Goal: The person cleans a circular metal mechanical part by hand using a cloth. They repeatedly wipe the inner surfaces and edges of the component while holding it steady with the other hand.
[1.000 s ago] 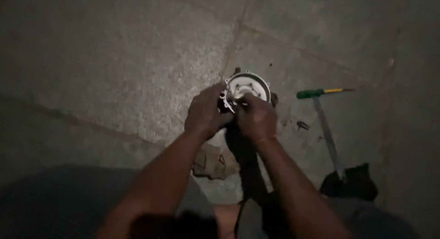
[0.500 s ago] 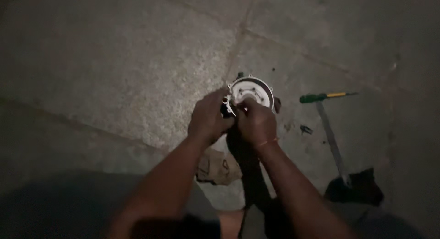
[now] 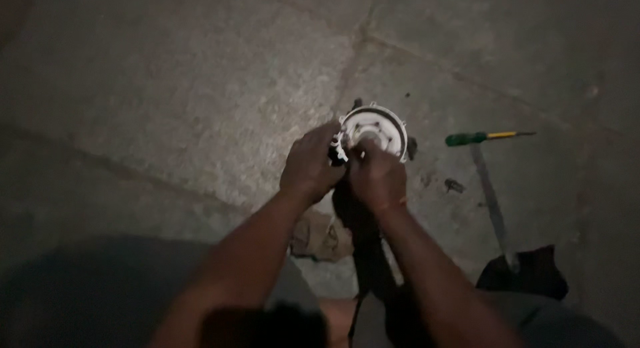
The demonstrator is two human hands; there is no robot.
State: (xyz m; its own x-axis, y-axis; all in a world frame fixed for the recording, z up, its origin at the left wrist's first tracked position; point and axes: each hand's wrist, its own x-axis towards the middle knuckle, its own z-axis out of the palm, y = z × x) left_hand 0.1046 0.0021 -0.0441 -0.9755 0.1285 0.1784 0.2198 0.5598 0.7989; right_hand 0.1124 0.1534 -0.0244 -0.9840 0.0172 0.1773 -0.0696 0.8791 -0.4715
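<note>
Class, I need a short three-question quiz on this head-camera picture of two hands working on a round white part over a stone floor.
1. True or false: both the left hand and the right hand touch the round white disc-shaped part.
2. Which tool lies on the grey stone floor to the right of the hands? A. hammer B. green-handled screwdriver C. pliers
3. Fill in: beside that tool lies a long flat ____ strip.

Key: 1 true; 2 B; 3 metal.
</note>
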